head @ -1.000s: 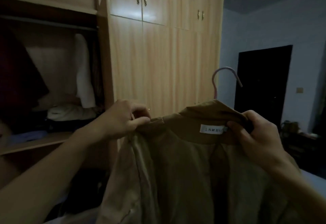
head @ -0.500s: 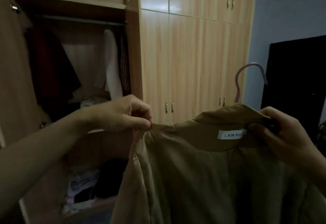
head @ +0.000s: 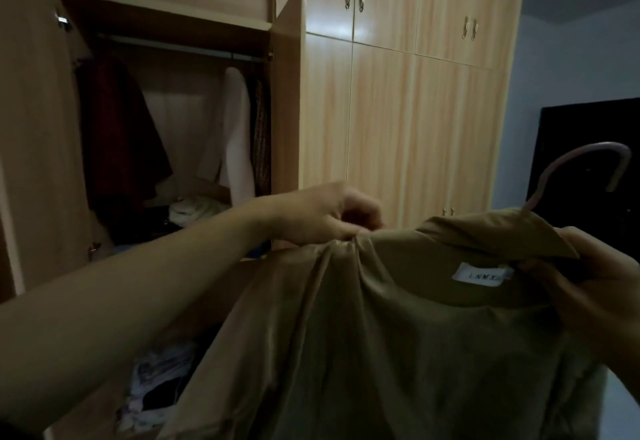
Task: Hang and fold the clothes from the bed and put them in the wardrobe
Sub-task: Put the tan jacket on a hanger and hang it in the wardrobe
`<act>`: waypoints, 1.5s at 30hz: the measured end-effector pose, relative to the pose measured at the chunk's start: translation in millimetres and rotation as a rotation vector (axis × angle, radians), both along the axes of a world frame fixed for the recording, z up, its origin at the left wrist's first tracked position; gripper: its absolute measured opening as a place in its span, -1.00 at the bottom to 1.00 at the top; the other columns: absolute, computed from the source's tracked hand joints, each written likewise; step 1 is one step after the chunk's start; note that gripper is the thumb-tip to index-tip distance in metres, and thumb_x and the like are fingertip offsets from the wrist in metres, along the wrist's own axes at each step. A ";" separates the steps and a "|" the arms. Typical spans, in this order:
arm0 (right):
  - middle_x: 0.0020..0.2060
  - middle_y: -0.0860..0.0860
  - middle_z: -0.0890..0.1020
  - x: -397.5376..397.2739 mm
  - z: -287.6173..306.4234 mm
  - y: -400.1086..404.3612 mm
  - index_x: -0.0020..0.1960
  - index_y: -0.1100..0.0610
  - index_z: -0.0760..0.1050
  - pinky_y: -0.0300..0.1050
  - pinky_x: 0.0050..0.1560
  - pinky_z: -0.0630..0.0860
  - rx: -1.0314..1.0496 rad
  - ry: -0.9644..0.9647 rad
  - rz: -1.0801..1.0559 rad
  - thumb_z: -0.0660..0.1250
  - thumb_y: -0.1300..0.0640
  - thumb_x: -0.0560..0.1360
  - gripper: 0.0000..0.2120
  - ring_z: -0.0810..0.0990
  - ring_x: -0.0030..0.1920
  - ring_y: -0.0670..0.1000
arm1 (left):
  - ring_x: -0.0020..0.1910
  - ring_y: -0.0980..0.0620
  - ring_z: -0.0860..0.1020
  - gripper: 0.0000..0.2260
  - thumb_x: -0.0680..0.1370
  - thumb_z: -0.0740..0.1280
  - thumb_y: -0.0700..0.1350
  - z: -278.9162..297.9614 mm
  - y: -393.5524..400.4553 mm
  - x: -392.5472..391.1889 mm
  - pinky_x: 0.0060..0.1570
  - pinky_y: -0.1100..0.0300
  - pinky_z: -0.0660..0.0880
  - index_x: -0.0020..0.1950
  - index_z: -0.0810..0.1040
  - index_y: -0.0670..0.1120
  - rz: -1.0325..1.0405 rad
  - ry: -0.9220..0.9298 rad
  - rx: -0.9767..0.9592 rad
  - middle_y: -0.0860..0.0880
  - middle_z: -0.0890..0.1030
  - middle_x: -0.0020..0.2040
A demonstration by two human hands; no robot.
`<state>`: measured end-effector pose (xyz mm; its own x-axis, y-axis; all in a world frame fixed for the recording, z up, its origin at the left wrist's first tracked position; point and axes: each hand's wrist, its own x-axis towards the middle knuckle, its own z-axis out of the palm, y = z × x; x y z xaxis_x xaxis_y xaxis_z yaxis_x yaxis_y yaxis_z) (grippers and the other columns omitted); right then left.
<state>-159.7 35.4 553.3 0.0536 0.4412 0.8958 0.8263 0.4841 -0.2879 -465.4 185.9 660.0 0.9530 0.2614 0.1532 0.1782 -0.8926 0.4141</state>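
I hold a tan coat (head: 381,353) up in front of me, its inside facing me with a white label at the collar. A pink hanger (head: 585,165) is inside it, and only its hook shows above the collar. My left hand (head: 329,214) pinches the coat's left shoulder. My right hand (head: 595,283) grips the collar at the right. The open wardrobe compartment (head: 173,127) lies to the left behind the coat, with a hanging rail (head: 173,47) across its top.
A dark red garment (head: 117,134) and pale clothes (head: 239,134) hang from the rail. Folded piles lie on the shelf (head: 187,212) and lower down (head: 156,387). The open wardrobe door (head: 287,93) juts toward me. Shut doors stand at right, beside a dark doorway (head: 588,127).
My view has swung left and toward the open compartment. The coat and both hands have shifted right in the frame, with the same grips on the coat.
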 end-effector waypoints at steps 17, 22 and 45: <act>-0.13 -0.04 0.60 0.0 -20.4 -0.1 0.03 0.05 0.52 -0.15 -0.13 0.60 -0.103 0.070 -0.081 0.28 0.06 0.43 -0.80 0.62 -0.12 -0.08 | -0.06 0.10 0.67 -0.86 0.47 0.51 -0.10 -46.4 -1.0 -64.1 -0.05 0.18 0.62 0.01 0.68 -0.04 0.159 -0.181 -0.031 0.02 0.69 -0.07; -0.11 -0.10 0.60 2.9 -19.7 -1.9 0.04 0.06 0.53 -0.22 -0.20 0.61 -0.123 0.096 -0.068 0.28 0.06 0.44 -0.80 0.63 -0.13 -0.08 | -0.09 -0.13 0.66 -0.93 0.51 0.45 -0.20 -56.1 2.8 -62.8 -0.06 -0.04 0.62 -0.03 0.69 -0.16 0.151 -0.186 -0.179 -0.12 0.69 -0.11; -0.17 -0.04 0.60 6.4 -12.9 -3.3 -0.04 0.07 0.53 -0.15 -0.21 0.62 -0.080 0.180 0.085 0.30 0.05 0.42 -0.84 0.63 -0.17 -0.04 | -0.24 0.00 0.52 -0.93 0.47 0.36 -0.32 -53.6 41.8 -50.1 -0.19 0.18 0.49 -0.12 0.63 -0.21 -0.068 -0.118 -0.799 -0.16 0.55 -0.18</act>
